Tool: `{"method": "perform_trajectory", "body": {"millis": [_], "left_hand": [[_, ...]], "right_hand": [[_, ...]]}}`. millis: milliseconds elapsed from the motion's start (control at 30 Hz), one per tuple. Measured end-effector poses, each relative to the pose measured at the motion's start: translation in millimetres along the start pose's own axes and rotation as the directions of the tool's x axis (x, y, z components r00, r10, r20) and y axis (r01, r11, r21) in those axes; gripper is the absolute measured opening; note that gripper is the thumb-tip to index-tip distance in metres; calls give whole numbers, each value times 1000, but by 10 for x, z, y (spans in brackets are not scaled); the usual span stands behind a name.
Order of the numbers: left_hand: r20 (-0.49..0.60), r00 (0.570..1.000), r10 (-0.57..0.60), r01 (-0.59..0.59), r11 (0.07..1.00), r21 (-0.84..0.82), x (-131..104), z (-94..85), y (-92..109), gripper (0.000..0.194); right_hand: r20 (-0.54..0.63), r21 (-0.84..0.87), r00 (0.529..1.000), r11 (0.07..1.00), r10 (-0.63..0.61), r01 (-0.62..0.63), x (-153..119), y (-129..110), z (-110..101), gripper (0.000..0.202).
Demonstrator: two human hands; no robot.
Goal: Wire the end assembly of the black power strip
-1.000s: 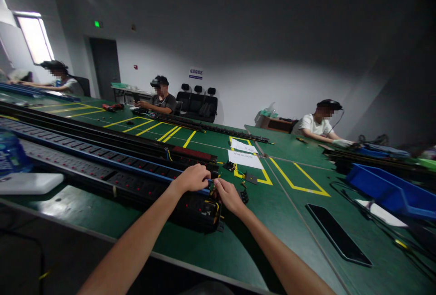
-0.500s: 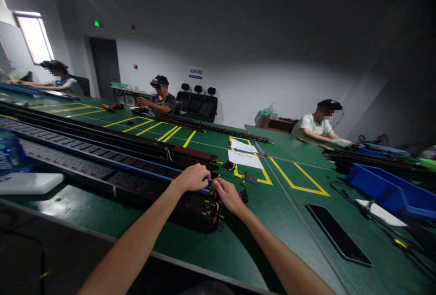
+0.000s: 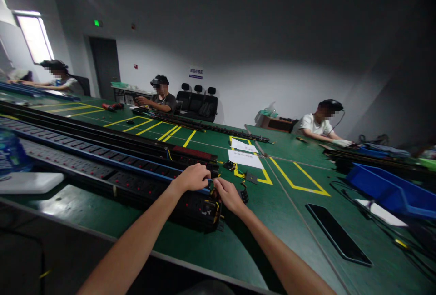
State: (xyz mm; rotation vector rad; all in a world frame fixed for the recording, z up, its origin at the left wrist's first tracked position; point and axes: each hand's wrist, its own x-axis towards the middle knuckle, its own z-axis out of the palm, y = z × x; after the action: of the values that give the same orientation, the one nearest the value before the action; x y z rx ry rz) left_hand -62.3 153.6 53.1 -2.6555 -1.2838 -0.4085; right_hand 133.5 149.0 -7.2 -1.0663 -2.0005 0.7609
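Note:
Several long black power strips with red-dotted sockets lie side by side in front of me. One of them, a blue-edged power strip (image 3: 153,174), runs under my left hand (image 3: 195,178). The fingers of that hand are curled closed over the strip near its right end. Close beside it, my right hand (image 3: 227,193) is pinched closed at the same end, thumb and forefinger together. What lies between those fingertips is too small to make out. Yellow wires (image 3: 216,205) show at the open end of the nearest power strip (image 3: 195,206), just below my hands.
Small black end pieces (image 3: 251,177) with yellow wires lie beyond my right hand, near paper sheets (image 3: 245,158). To the right are a phone (image 3: 337,233), a blue bin (image 3: 391,190) and black cables (image 3: 371,215). A white case (image 3: 30,183) lies left. Three co-workers sit farther off.

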Motion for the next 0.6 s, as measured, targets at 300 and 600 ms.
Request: {"method": "perform_trajectory", "body": {"millis": [300, 600], "left_hand": [[-4, 1000, -2, 2, 1000, -3, -5, -12, 3, 21], [-5, 1000, -4, 4, 1000, -10, -3, -17, 8, 21]], "right_hand": [[1, 6, 1000, 1000, 5, -5, -7, -34, -10, 41], [6, 11, 1000, 1000, 10, -10, -7, -46, -13, 40]]}}
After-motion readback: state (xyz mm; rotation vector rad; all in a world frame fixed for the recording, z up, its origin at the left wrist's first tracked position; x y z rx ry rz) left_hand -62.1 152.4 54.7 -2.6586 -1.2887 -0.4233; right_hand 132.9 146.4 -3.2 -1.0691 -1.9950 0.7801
